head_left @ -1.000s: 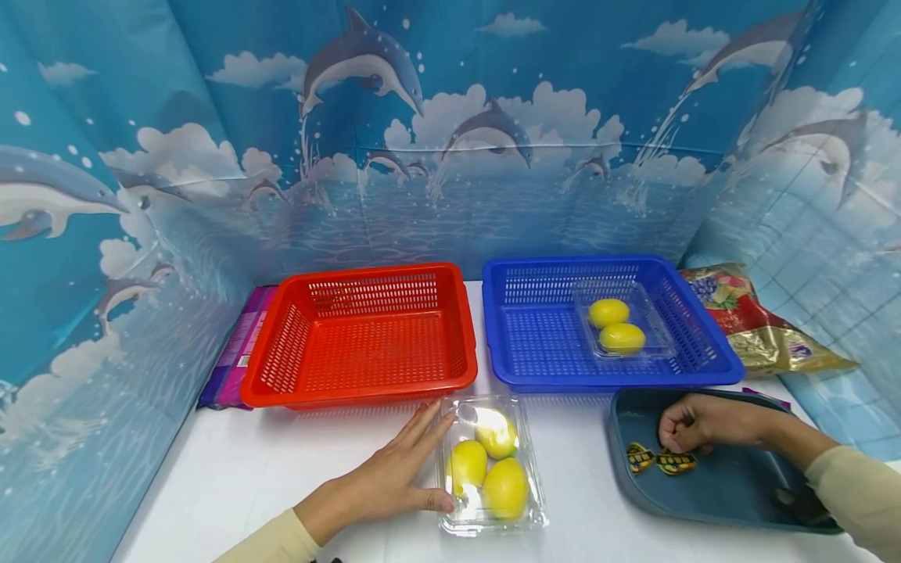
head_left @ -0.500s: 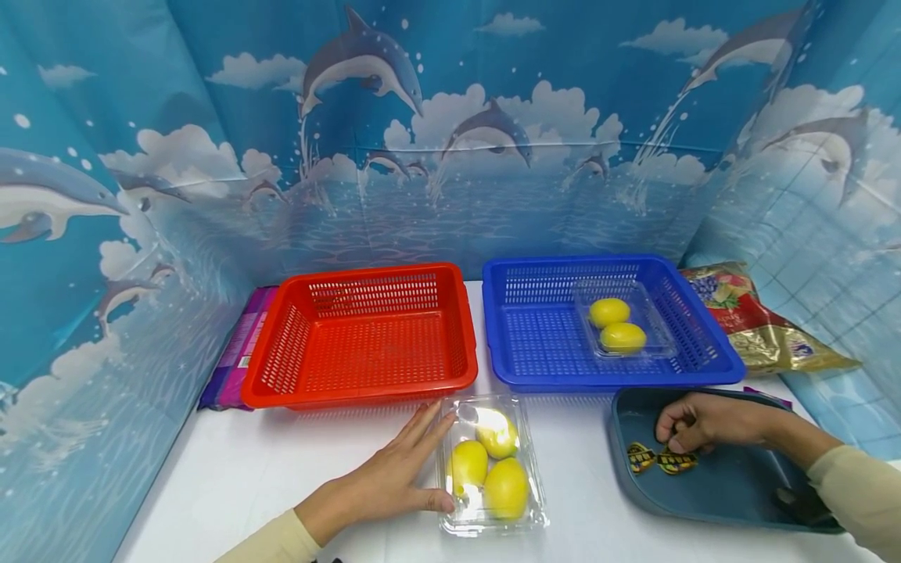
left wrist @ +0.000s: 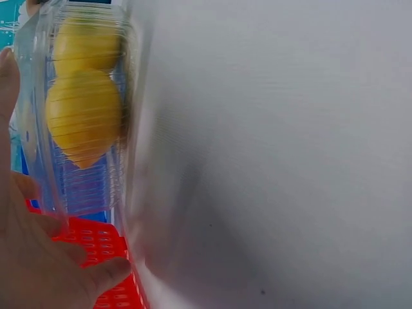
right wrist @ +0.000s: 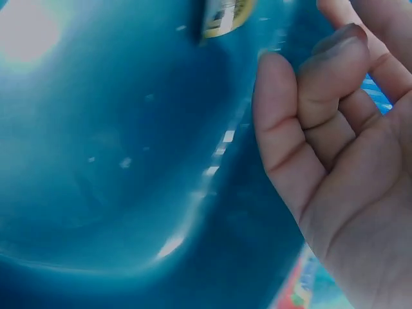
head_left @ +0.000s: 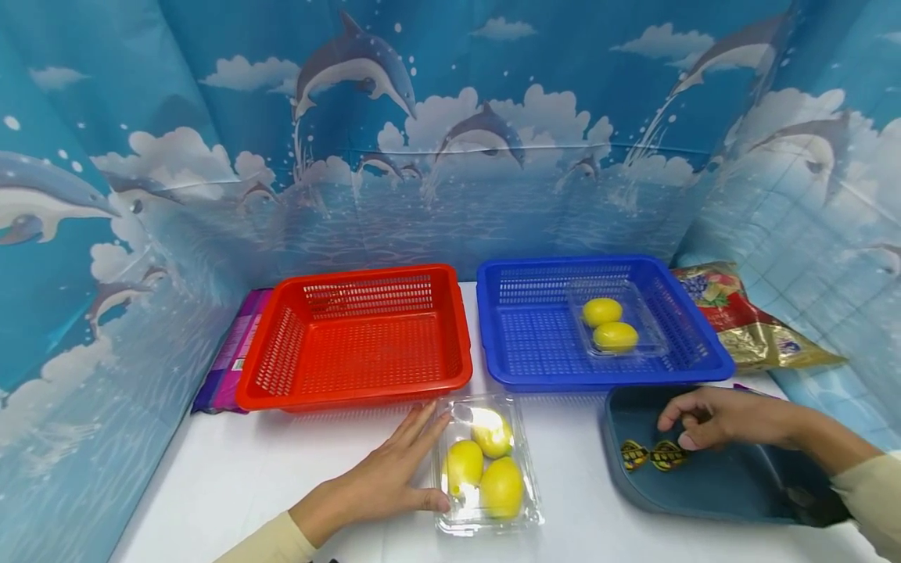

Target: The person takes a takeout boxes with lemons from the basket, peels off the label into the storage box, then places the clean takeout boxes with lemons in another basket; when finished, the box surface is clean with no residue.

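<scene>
My left hand lies along the left side of a clear plastic clamshell box, fingers straight and thumb at its lower left corner. Several yellow lemons sit inside it. In the left wrist view the same hand is beside the box, where two lemons show. Over a dark teal tub at the right, my right hand hovers with loosely bent fingers, thumb apart from forefinger. Two small black-and-gold wrapped pieces lie on the tub's floor, near the thumb tip. Nothing shows between the right fingers.
A red basket stands behind the box. The blue basket beside it holds another clear box with two lemons. A purple packet lies far left, a red-and-gold bag far right. A dolphin-print curtain surrounds the table.
My right thumb and forefinger have come off the right-hand wrapped piece and spread apart. The left hand stays at the box. The head view has shifted slightly.
</scene>
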Demonstrator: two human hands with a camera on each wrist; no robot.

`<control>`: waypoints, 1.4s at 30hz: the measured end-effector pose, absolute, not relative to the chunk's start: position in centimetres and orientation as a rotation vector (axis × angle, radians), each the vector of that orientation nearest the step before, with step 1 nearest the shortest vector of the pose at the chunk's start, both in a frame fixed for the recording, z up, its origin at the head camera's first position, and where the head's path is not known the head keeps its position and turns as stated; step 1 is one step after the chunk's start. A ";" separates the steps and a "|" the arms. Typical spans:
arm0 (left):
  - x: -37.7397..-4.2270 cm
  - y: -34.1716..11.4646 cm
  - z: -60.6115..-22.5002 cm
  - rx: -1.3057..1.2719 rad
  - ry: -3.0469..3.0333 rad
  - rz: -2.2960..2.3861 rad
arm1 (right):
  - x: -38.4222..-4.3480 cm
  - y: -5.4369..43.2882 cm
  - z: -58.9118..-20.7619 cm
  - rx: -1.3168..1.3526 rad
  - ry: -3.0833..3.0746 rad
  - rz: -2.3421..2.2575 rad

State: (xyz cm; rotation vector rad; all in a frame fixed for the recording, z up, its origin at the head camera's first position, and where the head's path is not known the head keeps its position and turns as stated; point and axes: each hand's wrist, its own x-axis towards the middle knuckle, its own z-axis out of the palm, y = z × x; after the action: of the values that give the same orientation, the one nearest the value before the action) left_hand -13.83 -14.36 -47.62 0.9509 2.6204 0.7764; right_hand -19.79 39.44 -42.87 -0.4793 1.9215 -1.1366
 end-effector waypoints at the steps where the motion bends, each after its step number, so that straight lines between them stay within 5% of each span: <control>1: -13.8 -14.4 -47.5 0.947 2.623 0.776 | -19.6 39.4 -42.4 -0.483 1.940 -1.137; 18: -13.8 -14.3 -46.1 0.932 2.623 0.676 | -17.2 33.8 -36.4 -0.388 2.055 -1.386; 31: -12.7 -16.7 -42.3 0.945 2.801 0.610 | -15.2 24.5 -39.2 -0.137 1.836 -1.629; 37: -14.6 -21.3 -41.9 0.996 3.184 0.788 | -12.4 20.6 -41.7 -0.021 1.880 -1.580; 42: -17.4 -27.8 -41.2 0.568 3.333 0.844 | -11.1 18.5 -43.4 0.108 1.940 -1.562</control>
State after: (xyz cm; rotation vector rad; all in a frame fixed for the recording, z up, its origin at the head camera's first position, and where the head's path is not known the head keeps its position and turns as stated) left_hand -17.37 -27.85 -41.19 0.5679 3.3327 0.8445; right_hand -11.14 18.45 -43.39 0.1077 1.9397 -1.5616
